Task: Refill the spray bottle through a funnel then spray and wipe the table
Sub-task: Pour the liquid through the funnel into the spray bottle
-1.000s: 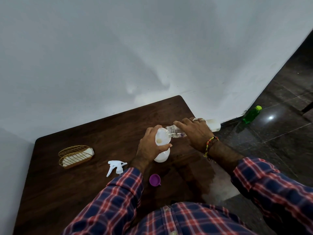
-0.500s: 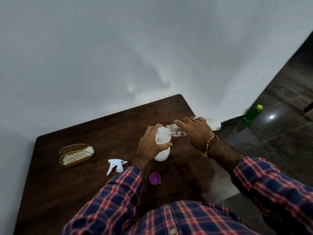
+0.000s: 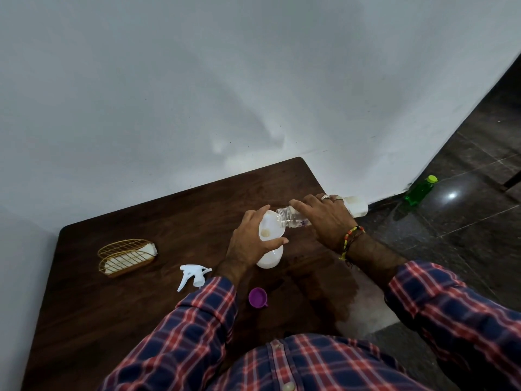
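Head view shows the left hand with its grip wrapped around the white funnel and the neck of the white spray bottle, which stands upright near the middle of the dark wooden table. The right hand has its grip closed around a clear refill bottle, tipped almost flat so its open threaded mouth sits over the funnel's right rim. A pale pool shows at the funnel's throat. To the left on the table lie the detached white trigger sprayer and a gold wire basket holding a white cloth; a purple cap sits nearer the person. As I judge it, the chief risk is overflow: if liquid comes faster than the narrow throat drains, it may spill over the rim onto the table. The refill mouth rests close to the rim's edge, so a small drift right could send the stream outside. A looser left grip could let funnel and bottle tip.
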The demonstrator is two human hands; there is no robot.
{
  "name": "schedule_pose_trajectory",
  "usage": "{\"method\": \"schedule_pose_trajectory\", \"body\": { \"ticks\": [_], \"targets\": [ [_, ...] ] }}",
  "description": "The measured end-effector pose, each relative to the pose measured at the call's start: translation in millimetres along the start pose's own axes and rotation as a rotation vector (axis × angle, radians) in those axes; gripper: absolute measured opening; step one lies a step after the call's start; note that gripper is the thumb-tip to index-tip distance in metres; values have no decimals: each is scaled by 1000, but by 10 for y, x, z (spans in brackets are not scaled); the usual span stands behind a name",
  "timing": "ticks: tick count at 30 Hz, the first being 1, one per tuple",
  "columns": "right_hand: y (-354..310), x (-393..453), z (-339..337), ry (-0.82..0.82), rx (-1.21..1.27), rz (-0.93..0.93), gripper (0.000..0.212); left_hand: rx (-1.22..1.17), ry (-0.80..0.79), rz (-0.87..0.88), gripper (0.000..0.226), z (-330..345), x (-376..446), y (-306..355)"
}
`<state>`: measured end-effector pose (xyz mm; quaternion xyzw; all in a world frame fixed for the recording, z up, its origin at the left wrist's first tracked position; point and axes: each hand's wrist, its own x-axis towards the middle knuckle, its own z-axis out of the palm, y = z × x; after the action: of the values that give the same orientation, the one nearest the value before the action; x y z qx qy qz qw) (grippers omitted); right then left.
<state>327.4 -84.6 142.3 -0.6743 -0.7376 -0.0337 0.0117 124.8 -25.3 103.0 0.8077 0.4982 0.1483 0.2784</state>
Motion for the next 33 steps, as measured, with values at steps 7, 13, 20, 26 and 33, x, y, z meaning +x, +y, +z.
{"method": "schedule_pose_trajectory", "body": {
  "ticks": [7,13,20,26,33],
  "targets": [
    [-1,1,-3,-8,8,2,63,-9,14,13,83,-11,-9,23],
    [6,6,-7,-14,4,5,64,-5,40,19,79,1,-7,50],
    [1,4,-2,-12,-2,8,63,-5,36,7,79,4,-13,47],
    [-5,0,5,-3,-2,8,63,8,37,5,78,9,-13,44],
    [-8,-1,-19,-10,-19,-2,64,7,45,12,79,13,-11,38]
  ]
}}
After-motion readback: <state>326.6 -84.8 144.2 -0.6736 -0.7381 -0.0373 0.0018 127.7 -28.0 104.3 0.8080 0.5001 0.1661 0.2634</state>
